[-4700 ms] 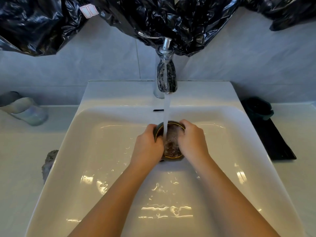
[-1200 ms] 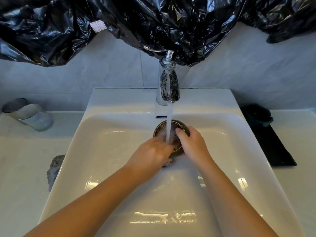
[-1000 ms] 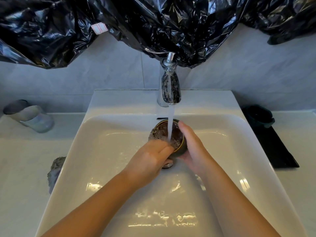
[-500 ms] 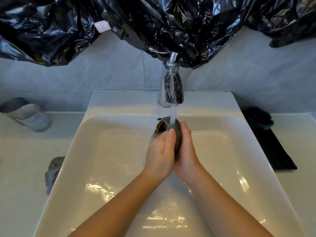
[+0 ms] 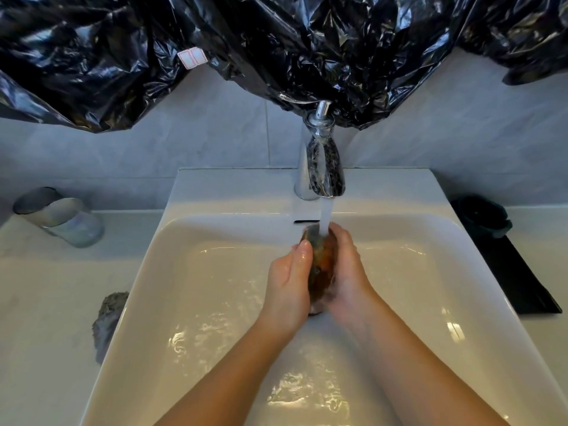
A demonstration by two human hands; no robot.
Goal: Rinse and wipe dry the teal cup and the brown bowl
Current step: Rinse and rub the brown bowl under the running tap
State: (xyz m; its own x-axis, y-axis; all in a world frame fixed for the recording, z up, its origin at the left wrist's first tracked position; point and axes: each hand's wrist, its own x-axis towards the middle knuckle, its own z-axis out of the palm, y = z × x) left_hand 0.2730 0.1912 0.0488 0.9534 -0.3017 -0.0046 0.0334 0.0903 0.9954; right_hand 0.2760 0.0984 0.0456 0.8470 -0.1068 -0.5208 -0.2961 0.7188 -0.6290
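Observation:
I hold the brown bowl [image 5: 321, 267] on its edge between both palms, right under the running stream from the chrome tap [image 5: 321, 167]. My left hand [image 5: 289, 281] covers its left side with the fingers curled round the rim. My right hand [image 5: 347, 269] cups its right side, and water runs over the top of the bowl. Most of the bowl is hidden by my hands. The teal cup [image 5: 482, 215] stands on a black mat [image 5: 516, 275] on the counter to the right of the basin.
The white basin [image 5: 190, 272] is wet, with water pooling at the bottom. A grey cloth [image 5: 107, 318] lies against its left rim. A glass tumbler [image 5: 58, 216] lies on the left counter. Black plastic sheeting [image 5: 276, 41] hangs above the tap.
The bowl has been turned from mouth-up under the stream onto its edge, and both hands now press it from the sides. The water keeps running.

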